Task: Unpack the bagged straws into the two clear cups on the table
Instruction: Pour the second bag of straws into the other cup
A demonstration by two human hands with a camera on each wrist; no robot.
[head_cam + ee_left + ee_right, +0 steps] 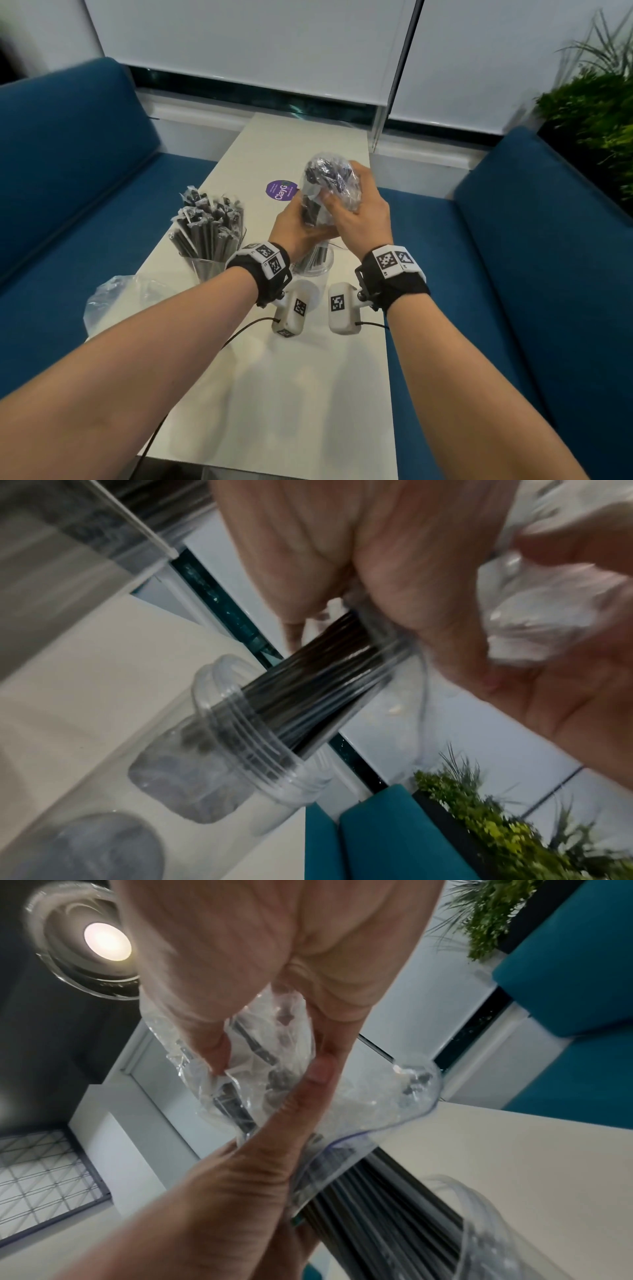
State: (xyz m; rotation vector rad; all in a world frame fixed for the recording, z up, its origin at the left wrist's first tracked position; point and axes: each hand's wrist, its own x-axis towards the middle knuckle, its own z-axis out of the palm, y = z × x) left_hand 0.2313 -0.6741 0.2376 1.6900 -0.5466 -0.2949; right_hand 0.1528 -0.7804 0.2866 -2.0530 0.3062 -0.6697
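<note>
Both hands hold a bundle of black straws (313, 209) upright, its lower end inside the right clear cup (317, 263). My left hand (301, 226) grips the bundle low, just above the cup. My right hand (356, 209) grips the clear bag (330, 178) bunched over the bundle's top. In the left wrist view the straws (318, 685) enter the ribbed cup (260, 739). In the right wrist view my fingers pinch the bag (342, 1096) above the straws (377, 1191). The left clear cup (205, 270) is packed with wrapped straws (212, 222).
An empty clear plastic bag (116, 298) lies at the left edge of the white table (308, 394). A purple sticker (281, 192) is behind the cups. Blue sofas (68, 205) flank the table, and a plant (596, 113) stands at the back right.
</note>
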